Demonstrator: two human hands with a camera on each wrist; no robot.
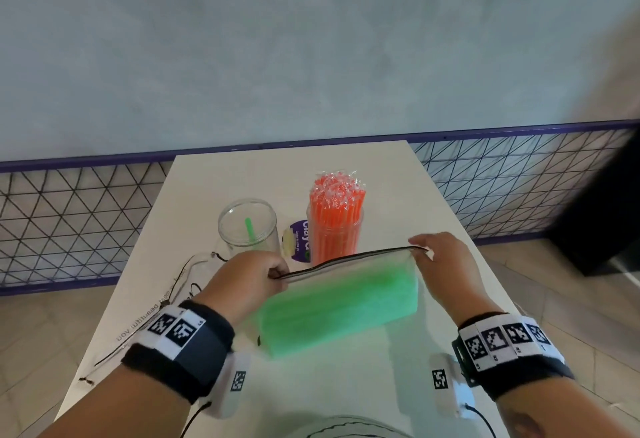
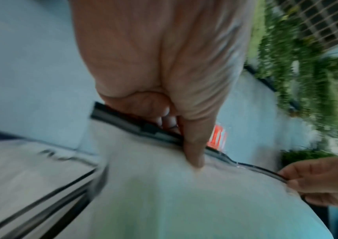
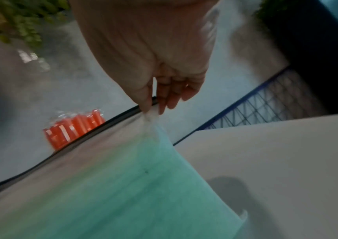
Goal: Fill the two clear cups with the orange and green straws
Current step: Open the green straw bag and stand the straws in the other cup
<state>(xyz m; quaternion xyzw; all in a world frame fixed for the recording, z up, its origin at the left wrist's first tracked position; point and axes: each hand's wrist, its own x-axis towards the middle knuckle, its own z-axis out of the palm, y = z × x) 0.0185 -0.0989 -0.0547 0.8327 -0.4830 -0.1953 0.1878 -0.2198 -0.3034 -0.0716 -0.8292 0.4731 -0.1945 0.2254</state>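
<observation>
A frosted zip pouch (image 1: pixel 339 302) full of green straws hangs above the table, held at both ends of its black zipper edge. My left hand (image 1: pixel 256 274) grips the left end (image 2: pixel 149 129), thumb pressed on the pouch face. My right hand (image 1: pixel 436 257) pinches the right corner (image 3: pixel 149 113). Behind the pouch stands a clear cup (image 1: pixel 335 240) packed with wrapped orange straws (image 3: pixel 74 127). To its left is a second clear cup (image 1: pixel 247 226) with one green straw (image 1: pixel 250 229) inside.
A purple-labelled packet (image 1: pixel 298 240) lies between the cups. Another clear pouch (image 1: pixel 194 271) with black cords lies flat at the table's (image 1: pixel 381 174) left side. A purple wire fence (image 1: pixel 69 222) borders the table's far end and both sides; a dark object (image 1: pixel 602 212) stands at right.
</observation>
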